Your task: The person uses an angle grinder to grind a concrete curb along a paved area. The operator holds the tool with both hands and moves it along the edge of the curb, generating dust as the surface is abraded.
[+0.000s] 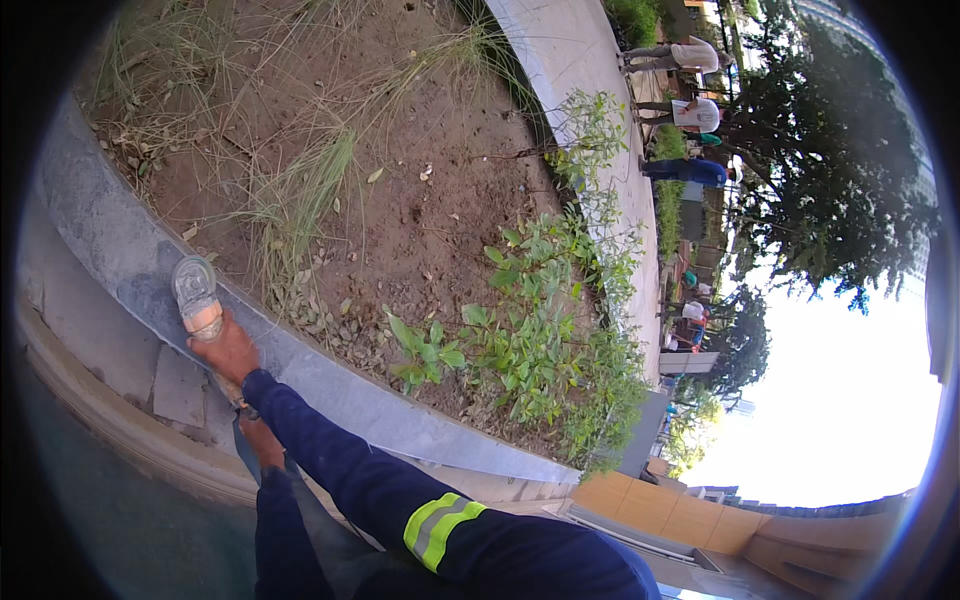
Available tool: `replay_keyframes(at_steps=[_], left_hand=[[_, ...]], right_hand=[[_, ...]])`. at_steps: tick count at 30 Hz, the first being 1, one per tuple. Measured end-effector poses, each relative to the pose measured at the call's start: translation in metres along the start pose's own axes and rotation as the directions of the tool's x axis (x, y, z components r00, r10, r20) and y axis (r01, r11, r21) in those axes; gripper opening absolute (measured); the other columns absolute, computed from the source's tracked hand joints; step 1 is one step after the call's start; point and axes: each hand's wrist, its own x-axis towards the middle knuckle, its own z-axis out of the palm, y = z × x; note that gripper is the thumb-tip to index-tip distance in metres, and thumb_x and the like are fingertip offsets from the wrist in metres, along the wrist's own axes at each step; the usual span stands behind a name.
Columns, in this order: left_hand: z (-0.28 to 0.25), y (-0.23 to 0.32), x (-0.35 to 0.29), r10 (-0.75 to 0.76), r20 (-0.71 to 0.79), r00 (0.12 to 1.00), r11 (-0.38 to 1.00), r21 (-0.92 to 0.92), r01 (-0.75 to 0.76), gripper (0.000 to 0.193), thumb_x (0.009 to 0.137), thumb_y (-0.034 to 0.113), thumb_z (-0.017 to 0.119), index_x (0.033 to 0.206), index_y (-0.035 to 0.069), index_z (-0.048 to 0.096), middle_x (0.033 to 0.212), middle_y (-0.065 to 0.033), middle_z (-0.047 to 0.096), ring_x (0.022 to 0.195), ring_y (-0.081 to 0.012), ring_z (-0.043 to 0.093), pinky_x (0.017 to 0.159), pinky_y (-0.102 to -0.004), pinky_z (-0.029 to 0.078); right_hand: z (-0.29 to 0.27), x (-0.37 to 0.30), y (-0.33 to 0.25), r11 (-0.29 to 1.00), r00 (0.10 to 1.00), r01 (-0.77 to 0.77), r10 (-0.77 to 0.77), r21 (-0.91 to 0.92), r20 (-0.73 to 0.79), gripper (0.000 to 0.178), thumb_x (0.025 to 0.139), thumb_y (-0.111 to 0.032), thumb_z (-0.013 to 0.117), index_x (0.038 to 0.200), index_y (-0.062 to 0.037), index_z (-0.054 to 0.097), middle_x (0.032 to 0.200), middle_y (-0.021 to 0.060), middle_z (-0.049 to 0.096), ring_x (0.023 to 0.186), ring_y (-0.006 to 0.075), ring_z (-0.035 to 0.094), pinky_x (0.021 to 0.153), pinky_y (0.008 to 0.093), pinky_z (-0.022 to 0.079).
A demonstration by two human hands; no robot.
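What looks like an angle grinder (203, 316), with an orange head and a round greyish disc end, rests against the grey stone coping (360, 405) of a curved planter wall. My right hand (226, 350) is closed round its front part, just behind the head. Behind it, my left hand (262, 443) is closed round the rear of the tool, its fingers partly hidden. Both sleeves are dark blue, and the right one carries a yellow-green and silver reflective band. Darker grey patches show on the coping beside the disc end.
Inside the planter are brown soil (430, 180), long grass tufts (320, 190) and leafy shrubs (530, 350). A paved path (600, 130) runs beyond its far edge. Several people, including one in dark blue (690, 172), stand there and appear sideways. Stepped ledges (180, 385) lie below the coping.
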Motion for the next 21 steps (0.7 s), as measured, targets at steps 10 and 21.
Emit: replay_keyframes(at_steps=[10,21], left_hand=[[-0.020,0.071,-0.038,-0.092,0.004,0.996,0.993,-0.079,0.092,0.037,0.096,0.034,0.084,0.100,-0.001,0.071,0.075,-0.0093,0.071,0.062,-0.0207,0.068,0.055,-0.0412,0.052],[0.005,0.142,-0.025,-0.119,0.016,0.993,0.990,-0.078,0.120,0.010,0.097,0.005,0.071,0.102,0.002,0.063,0.068,-0.0032,0.062,0.049,-0.0139,0.059,0.044,-0.0358,0.045]], right_hand=[[0.023,-0.020,-0.024,1.000,0.999,0.018,-0.018,-0.009,0.030,0.083,0.078,-0.051,0.090,0.137,-0.0009,0.061,0.118,0.0300,0.078,0.114,0.0481,0.075,0.099,0.0551,0.057],[0.013,0.012,-0.040,0.995,0.995,0.097,-0.097,0.032,0.003,0.084,0.076,-0.052,0.093,0.130,0.0058,0.065,0.117,0.0296,0.078,0.111,0.0465,0.077,0.096,0.0513,0.059]])
